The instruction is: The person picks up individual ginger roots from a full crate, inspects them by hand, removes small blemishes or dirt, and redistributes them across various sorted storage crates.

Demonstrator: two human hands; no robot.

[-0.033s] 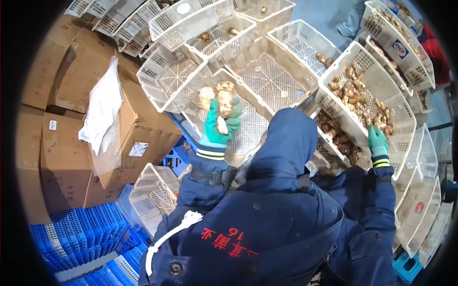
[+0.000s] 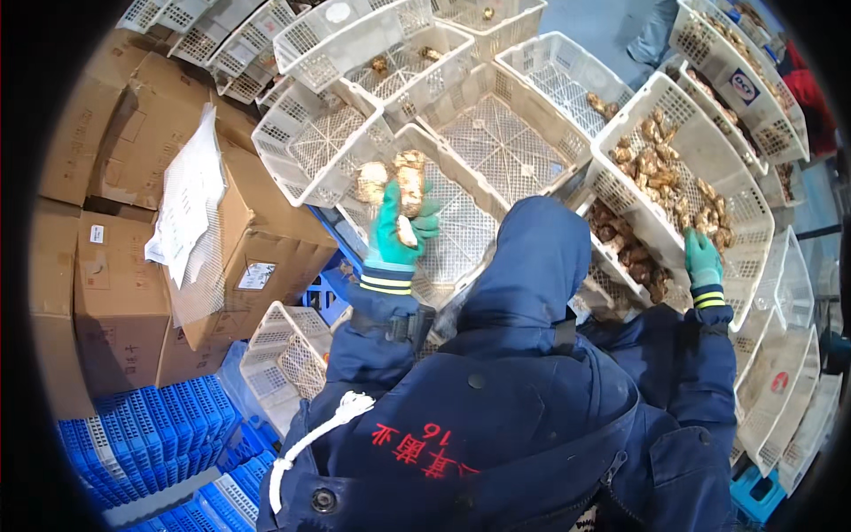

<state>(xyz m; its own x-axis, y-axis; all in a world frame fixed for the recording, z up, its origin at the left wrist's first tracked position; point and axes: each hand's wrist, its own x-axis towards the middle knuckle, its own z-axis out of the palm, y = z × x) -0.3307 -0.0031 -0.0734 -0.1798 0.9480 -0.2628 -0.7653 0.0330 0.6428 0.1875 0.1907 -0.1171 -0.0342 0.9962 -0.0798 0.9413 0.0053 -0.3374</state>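
The left hand (image 2: 395, 234) is clasped around mushrooms (image 2: 409, 184) over a crate (image 2: 459, 217). Well apart, the right hand (image 2: 702, 258) (its grip cannot be told) meets the pile (image 2: 658, 167) in a second crate (image 2: 746, 211).

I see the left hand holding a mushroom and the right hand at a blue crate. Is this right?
The crate is white, not blue, as the head view shows. The rest stands: the left hand holds a mushroom, the right hand is at that crate.
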